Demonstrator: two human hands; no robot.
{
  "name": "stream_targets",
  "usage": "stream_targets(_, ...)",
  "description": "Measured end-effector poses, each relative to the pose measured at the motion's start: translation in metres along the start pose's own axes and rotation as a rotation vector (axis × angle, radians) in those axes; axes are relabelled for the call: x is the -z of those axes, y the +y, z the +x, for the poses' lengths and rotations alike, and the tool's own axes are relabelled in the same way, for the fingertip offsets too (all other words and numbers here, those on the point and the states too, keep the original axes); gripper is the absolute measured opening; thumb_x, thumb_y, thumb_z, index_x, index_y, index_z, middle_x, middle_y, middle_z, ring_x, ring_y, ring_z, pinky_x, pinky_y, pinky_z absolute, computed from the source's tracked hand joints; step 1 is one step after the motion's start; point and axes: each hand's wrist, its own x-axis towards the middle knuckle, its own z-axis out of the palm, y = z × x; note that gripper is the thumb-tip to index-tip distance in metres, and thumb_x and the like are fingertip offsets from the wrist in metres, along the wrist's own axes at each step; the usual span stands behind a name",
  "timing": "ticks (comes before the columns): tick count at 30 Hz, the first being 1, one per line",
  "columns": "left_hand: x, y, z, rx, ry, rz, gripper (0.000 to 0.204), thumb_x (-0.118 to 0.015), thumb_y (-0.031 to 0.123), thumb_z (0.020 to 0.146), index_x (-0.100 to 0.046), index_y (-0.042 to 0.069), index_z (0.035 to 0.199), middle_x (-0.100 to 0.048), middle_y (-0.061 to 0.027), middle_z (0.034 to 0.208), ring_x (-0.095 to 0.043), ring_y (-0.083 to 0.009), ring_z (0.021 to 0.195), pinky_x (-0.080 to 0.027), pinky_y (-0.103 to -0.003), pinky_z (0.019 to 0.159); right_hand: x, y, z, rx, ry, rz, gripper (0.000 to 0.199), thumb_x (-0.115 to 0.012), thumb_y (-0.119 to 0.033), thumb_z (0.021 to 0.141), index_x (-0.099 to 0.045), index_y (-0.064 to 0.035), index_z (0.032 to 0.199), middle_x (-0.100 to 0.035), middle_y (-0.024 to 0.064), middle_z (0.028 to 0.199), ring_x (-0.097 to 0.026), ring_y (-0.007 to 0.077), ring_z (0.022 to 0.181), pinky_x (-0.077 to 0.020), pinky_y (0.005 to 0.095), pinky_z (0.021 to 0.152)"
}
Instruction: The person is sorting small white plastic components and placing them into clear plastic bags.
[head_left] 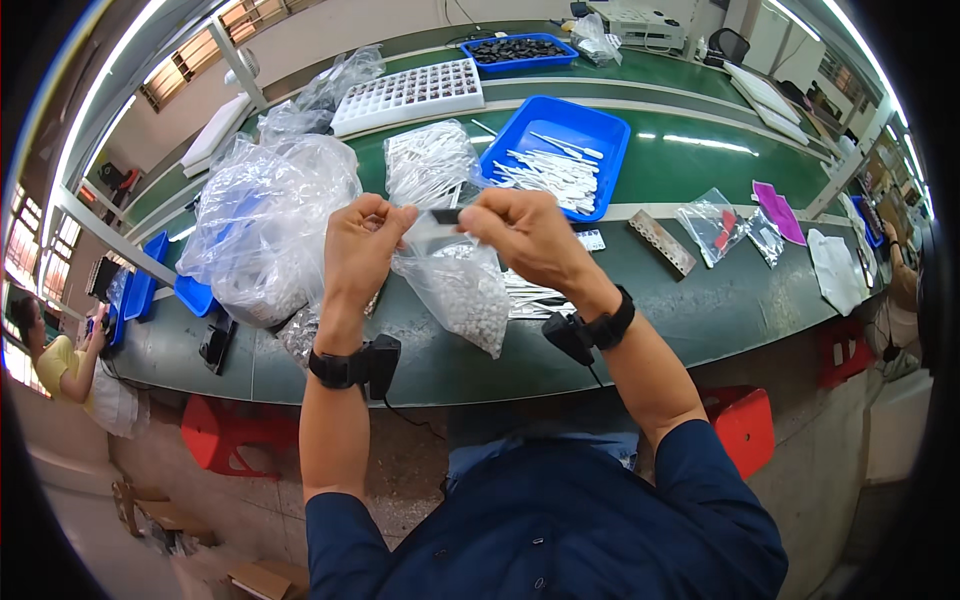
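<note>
My left hand [362, 250] and my right hand [525, 235] are raised above the green workbench [700, 300]. Together they pinch the top edge of a clear plastic bag [462, 290] filled with small white pieces, which hangs down between them. A small dark part [446, 215] shows between the fingertips of both hands. Both wrists wear black bands with small black devices attached.
A blue tray [600, 135] with white plastic sticks lies behind my hands. Large clear bags [265, 225] pile up at the left, a white compartment tray [410, 95] farther back. Small bags, a metal strip [662, 242] and a purple sheet lie at right. Red stools stand below. A person sits far left.
</note>
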Motion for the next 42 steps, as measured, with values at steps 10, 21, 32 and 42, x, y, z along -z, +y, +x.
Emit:
stream_targets(10, 0.018, -0.021, 0.015, -0.062, 0.112, 0.167, 0.022, -0.077, 0.013, 0.09, -0.063, 0.0, 0.079, -0.064, -0.0023, 0.074, -0.057, -0.0093, 0.062, -0.044, -0.025, 0.059, -0.008, 0.005, -0.007, -0.28, -0.171, 0.399, 0.03, -0.056, -0.026, 0.107, -0.062, 0.0013, 0.095, -0.068, 0.0068, 0.085, -0.07, 0.0133, 0.076, -0.0573, 0.0271, 0.061)
stream_targets(21, 0.003, 0.021, -0.017, -0.332, -0.339, 0.329, 0.013, -0.061, 0.007, 0.096, -0.068, -0.001, 0.104, -0.07, -0.0097, 0.101, -0.064, -0.0234, 0.089, -0.049, -0.033, 0.077, -0.009, -0.004, -0.021, -0.253, -0.13, 0.519, 0.031, -0.052, -0.026, 0.109, -0.061, 0.001, 0.099, -0.068, 0.0091, 0.087, -0.071, 0.0162, 0.082, -0.0585, 0.0279, 0.067)
stream_targets(32, 0.019, 0.016, -0.009, -0.109, -0.613, 0.355, 0.011, -0.062, 0.004, 0.093, -0.068, 0.001, 0.102, -0.069, -0.0046, 0.1, -0.059, -0.0147, 0.093, -0.045, -0.028, 0.084, -0.004, -0.003, -0.025, -0.262, -0.107, 0.503, 0.027, -0.055, -0.023, 0.108, -0.063, 0.0026, 0.107, -0.07, 0.0093, 0.088, -0.071, 0.0153, 0.081, -0.0578, 0.0269, 0.068)
stream_targets(42, 0.024, 0.005, -0.013, -0.19, -0.578, 0.186, 0.006, -0.07, 0.001, 0.089, -0.068, -0.002, 0.084, -0.068, -0.002, 0.096, -0.059, -0.0116, 0.089, -0.044, -0.027, 0.08, 0.015, 0.0, -0.006, -0.376, -0.358, 0.309, 0.029, -0.064, -0.018, 0.102, -0.069, 0.0058, 0.117, -0.074, 0.0099, 0.089, -0.071, 0.0144, 0.076, -0.0582, 0.0262, 0.068)
